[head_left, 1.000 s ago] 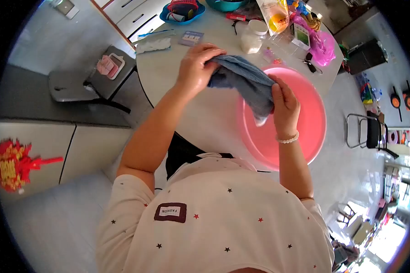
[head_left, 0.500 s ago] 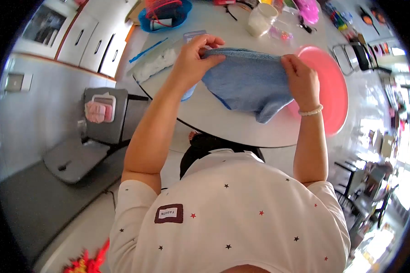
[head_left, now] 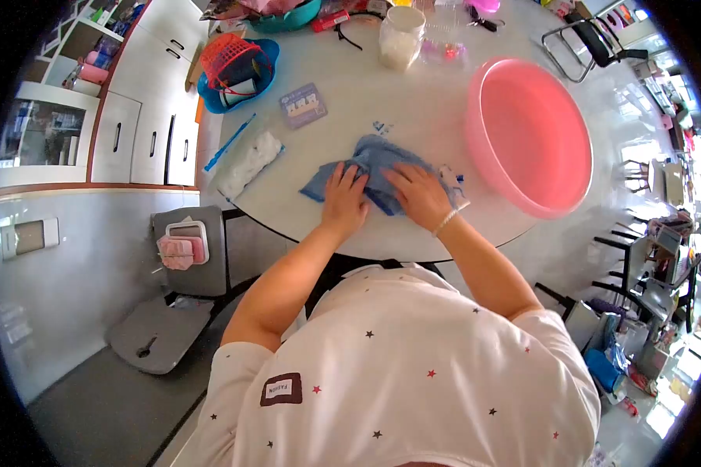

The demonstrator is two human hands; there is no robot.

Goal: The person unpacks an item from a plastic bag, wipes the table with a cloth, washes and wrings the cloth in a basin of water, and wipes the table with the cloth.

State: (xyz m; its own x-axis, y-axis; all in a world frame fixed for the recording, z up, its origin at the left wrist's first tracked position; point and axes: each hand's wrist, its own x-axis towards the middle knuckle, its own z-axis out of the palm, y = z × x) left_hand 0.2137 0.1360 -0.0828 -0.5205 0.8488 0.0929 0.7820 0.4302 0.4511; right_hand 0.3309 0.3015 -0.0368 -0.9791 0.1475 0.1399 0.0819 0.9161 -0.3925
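A blue cloth [head_left: 382, 158] lies bunched on the white table near its front edge. My left hand [head_left: 344, 201] rests on the left part of the cloth, fingers spread. To its right, my right hand [head_left: 420, 194] presses on the cloth with fingers stretched out and a pale bead bracelet at the wrist. Neither hand is closed around the cloth. Just beyond the cloth's right side, a small white and blue patch [head_left: 450, 176] shows partly; I cannot make out what it is.
A pink basin [head_left: 487, 148] stands on the right of the table [head_left: 343, 86]. Left are a white plastic package [head_left: 249, 165], a blue stick [head_left: 230, 142], and a purple card [head_left: 304, 106]. Farther back are a blue basin [head_left: 269, 62] with a red basket [head_left: 227, 58] and a jar [head_left: 402, 39].
The blue cloth was held up stretched between both hands; now it lies on the table under them. Both hands have come down and opened. The view has shifted, showing more of the tabletop.
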